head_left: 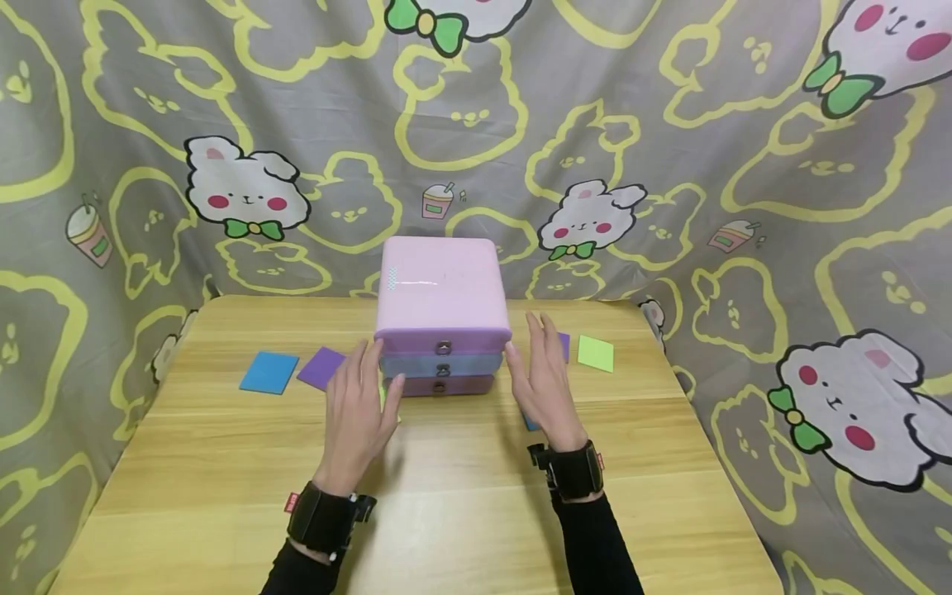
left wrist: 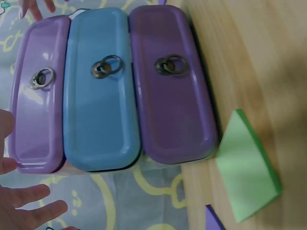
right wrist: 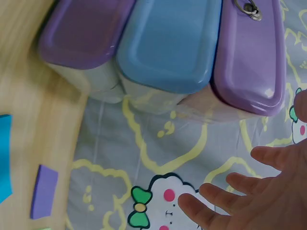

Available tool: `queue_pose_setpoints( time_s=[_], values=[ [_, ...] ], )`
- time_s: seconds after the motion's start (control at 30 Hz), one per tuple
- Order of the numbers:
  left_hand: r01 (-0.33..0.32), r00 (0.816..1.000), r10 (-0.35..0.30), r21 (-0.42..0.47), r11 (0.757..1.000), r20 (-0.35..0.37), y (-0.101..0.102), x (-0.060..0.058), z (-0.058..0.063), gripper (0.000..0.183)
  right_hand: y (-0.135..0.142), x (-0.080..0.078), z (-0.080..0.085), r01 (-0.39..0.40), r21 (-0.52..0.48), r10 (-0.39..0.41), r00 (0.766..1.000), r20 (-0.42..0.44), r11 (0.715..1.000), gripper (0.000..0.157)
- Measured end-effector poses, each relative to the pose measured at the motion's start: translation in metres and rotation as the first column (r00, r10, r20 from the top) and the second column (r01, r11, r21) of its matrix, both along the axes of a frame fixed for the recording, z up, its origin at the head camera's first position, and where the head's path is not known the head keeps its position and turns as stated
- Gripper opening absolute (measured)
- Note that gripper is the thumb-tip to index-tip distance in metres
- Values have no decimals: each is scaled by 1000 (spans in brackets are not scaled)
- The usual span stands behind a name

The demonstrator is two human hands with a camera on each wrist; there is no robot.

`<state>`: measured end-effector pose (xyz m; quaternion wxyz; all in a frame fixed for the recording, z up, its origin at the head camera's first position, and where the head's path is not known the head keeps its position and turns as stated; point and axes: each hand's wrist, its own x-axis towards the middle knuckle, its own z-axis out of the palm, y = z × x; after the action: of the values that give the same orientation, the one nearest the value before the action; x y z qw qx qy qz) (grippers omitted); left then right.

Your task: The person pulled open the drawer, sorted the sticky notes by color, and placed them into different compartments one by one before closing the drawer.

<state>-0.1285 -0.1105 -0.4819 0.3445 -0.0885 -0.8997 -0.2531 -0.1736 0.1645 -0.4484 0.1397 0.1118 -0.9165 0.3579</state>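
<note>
A small three-drawer box [head_left: 444,285] with a pink top stands on the table, its purple, blue and dark purple drawer fronts facing me. All the drawers are closed, and each front has a metal ring pull, such as the one on the blue drawer [left wrist: 100,96]. My left hand [head_left: 359,413] is beside the box's left front corner, fingers spread and holding nothing. On the other side, my right hand [head_left: 549,388] reaches along the right front corner with its fingers straight. A green square piece [left wrist: 247,165] lies by the box, partly hidden behind my left hand in the head view.
Flat coloured squares lie on the wooden table [head_left: 461,496]: a blue square [head_left: 268,373] and a purple square [head_left: 320,368] at left, a light green square [head_left: 596,354] at right. A blue piece [head_left: 530,422] shows under my right hand. A patterned curtain [head_left: 476,124] surrounds the table.
</note>
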Motion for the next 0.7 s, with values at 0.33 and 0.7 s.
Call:
queue_pose_setpoints(
  time_s=[0.33,0.7],
  values=[
    [25,1000,-25,4,1000,-14,3,-12,16,54,-18,-17,14,-32,-18,32,999,-1,999,67],
    [68,998,-68,-4,998,9,5,-26,28,52,-31,-34,17,-85,-17,85,996,-6,996,63]
  ],
)
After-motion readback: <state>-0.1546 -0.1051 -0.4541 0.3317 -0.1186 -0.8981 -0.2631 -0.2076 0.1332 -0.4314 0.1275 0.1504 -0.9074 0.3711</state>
